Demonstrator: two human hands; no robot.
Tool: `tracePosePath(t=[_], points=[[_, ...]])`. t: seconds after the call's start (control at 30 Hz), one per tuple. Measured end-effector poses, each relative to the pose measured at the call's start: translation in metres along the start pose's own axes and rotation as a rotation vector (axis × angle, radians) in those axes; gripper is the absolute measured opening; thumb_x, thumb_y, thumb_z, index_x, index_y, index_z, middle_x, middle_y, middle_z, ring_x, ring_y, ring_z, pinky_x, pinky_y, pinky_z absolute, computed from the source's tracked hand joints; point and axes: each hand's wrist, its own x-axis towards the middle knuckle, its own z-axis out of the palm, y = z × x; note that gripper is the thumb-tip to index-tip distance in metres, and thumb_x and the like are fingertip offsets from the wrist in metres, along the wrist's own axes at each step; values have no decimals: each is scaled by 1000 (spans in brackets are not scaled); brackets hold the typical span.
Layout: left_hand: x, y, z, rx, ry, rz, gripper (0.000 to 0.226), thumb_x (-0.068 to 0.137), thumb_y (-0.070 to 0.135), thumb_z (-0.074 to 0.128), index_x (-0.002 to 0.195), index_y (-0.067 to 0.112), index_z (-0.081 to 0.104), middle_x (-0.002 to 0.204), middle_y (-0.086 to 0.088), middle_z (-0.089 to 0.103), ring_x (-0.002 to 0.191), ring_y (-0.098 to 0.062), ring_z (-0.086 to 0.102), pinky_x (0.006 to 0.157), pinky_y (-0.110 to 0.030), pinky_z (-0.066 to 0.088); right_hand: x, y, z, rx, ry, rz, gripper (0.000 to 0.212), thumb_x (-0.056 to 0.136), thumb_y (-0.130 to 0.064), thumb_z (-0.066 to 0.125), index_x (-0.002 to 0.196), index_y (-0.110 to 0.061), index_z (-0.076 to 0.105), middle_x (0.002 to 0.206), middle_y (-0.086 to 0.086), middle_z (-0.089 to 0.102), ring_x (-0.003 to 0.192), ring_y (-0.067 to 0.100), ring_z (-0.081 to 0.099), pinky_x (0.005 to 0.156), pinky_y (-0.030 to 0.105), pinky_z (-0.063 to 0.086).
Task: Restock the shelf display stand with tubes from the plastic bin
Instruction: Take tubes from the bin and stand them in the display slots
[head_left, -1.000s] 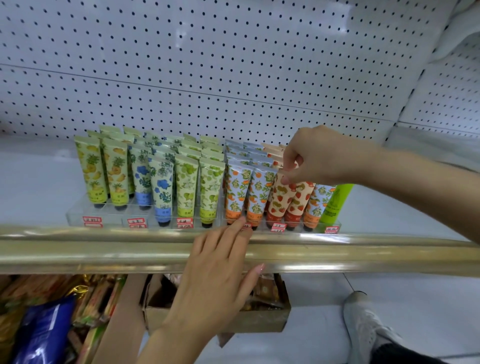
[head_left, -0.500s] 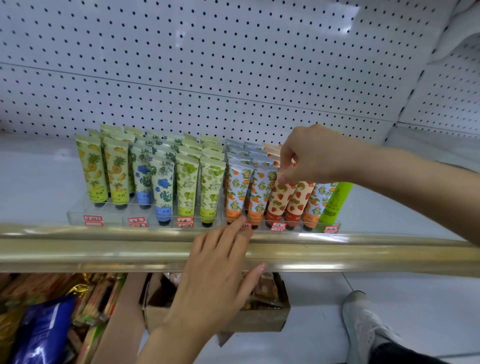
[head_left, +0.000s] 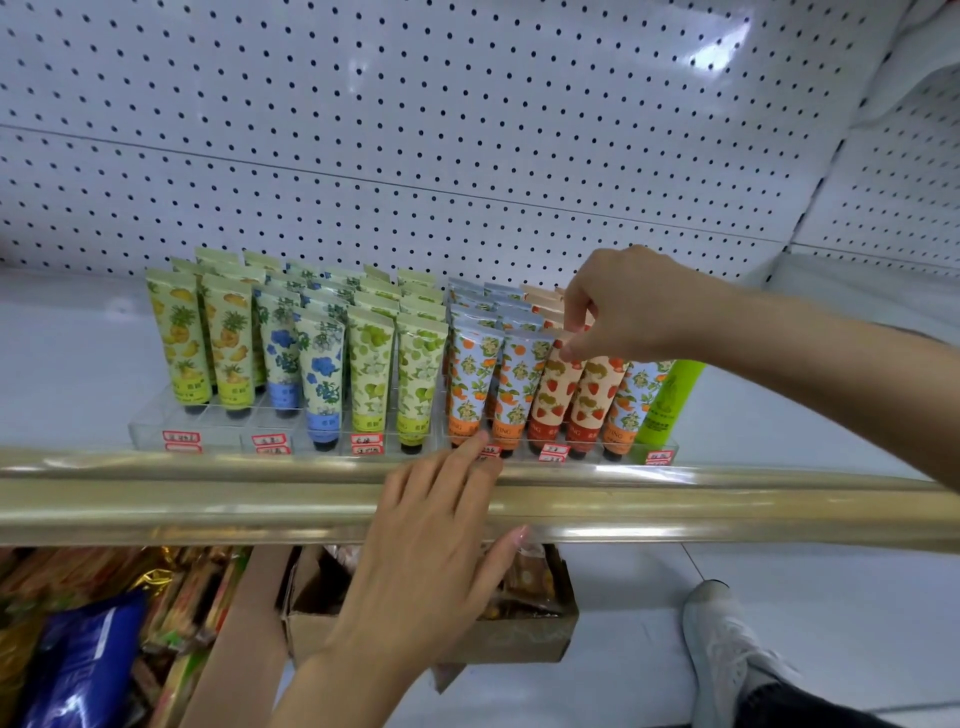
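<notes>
Head view: the right hand (head_left: 628, 306) is pinching the crimped top of a peach strawberry-patterned tube (head_left: 555, 395) between thumb and fingertips, its grip closed on that tube, which is standing cap-down in the front row of the clear acrylic display stand (head_left: 156, 423). The left hand (head_left: 431, 540) is lying palm-down with fingers spread and holding nothing, its fingertips (head_left: 480, 446) touching the front edge of the stand below the orange-blossom tubes (head_left: 470, 387) and its palm resting over the gold-coloured shelf rail (head_left: 156, 499). A second strawberry tube (head_left: 595, 402) is standing just beside the pinched one, followed by another orange-patterned tube (head_left: 626, 410) and a plain lime-green tube (head_left: 670, 402) at the right end. To the left, rows of green-apple tubes (head_left: 371, 374), blue-flower tubes (head_left: 322, 374) and yellow pineapple tubes (head_left: 179, 338) are filling the stand, all upright. Red-and-white price labels (head_left: 181, 436) are sitting along the stand's front. A white perforated back panel (head_left: 467, 130) is rising behind the white shelf (head_left: 62, 364). Below the rail, a brown cardboard box (head_left: 519, 634) is holding packaged goods, and a white shoe (head_left: 722, 639) is showing on the floor. The plastic bin cannot be made out.
</notes>
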Motion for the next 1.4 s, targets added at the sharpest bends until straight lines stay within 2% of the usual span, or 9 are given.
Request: tracePosePath(t=[0.2, 0.37, 0.47, 0.57, 0.8, 0.97, 1.13, 1.3, 1.4], points=[[0, 0, 0, 4, -1, 4, 51, 95, 52, 33, 126, 16, 53, 137, -1, 52, 117, -21, 52, 96, -34, 32, 1, 1, 2, 7, 14, 17, 18, 82, -27, 69, 89, -16, 58, 69, -5, 48, 81, 20, 50, 71, 30, 34], [0, 0, 0, 13, 0, 8, 50, 95, 51, 35, 126, 16, 52, 138, -2, 51, 117, -21, 51, 95, -34, 32, -1, 3, -1, 43, 16, 24, 23, 80, -25, 72, 98, -13, 66, 69, -5, 50, 76, 19, 53, 53, 24, 35], [-3, -1, 1, 5, 23, 26, 50, 95, 49, 36, 128, 15, 52, 139, -3, 50, 119, -21, 50, 96, -33, 32, -6, 5, -5, 38, 31, 7, 29, 80, -28, 72, 105, -15, 65, 70, -8, 47, 81, 18, 51, 72, 29, 38], [-10, -1, 2, -12, 36, 30, 53, 96, 48, 35, 130, 11, 53, 140, -4, 50, 120, -21, 49, 98, -34, 33, -18, 6, -7, -6, 49, -67, 41, 82, -35, 68, 118, -20, 57, 88, -5, 43, 95, 19, 45, 90, 36, 36], [-35, 17, -10, 38, 36, 96, 52, 93, 45, 41, 131, 11, 51, 145, -7, 46, 127, -24, 45, 103, -38, 32, -80, 5, 15, -231, 169, -310, 74, 83, -50, 60, 144, -22, 30, 140, 6, 34, 128, 26, 28, 104, 41, 23], [-86, 12, -15, 102, -78, 101, 56, 94, 45, 38, 134, 8, 49, 142, -10, 48, 131, -23, 39, 107, -38, 26, -127, -4, 74, -126, 32, -475, 86, 85, -59, 52, 151, -19, 16, 157, 6, 15, 143, 25, 13, 113, 40, 14], [-170, -14, -3, 94, -304, -99, 60, 93, 50, 38, 131, 6, 52, 137, -11, 52, 122, -26, 49, 98, -37, 33, -158, -22, 161, -8, -214, -479, 92, 86, -64, 45, 152, -20, -1, 160, -1, -2, 146, 18, 0, 116, 32, 4], [-247, -22, 18, 52, -459, -216, 63, 90, 51, 38, 136, 9, 47, 138, -12, 52, 119, -29, 55, 98, -42, 42, -177, -38, 252, 83, -519, -465, 90, 87, -61, 48, 151, -22, -1, 160, 2, -2, 146, 23, 8, 115, 36, 18], [-274, -24, 33, 70, -588, -248, 63, 87, 48, 40, 136, 8, 48, 138, -12, 53, 117, -28, 58, 94, -42, 49, -186, -50, 295, 190, -752, -371, 87, 88, -57, 49, 152, -27, -3, 160, 2, -5, 146, 22, 5, 116, 38, 17]])
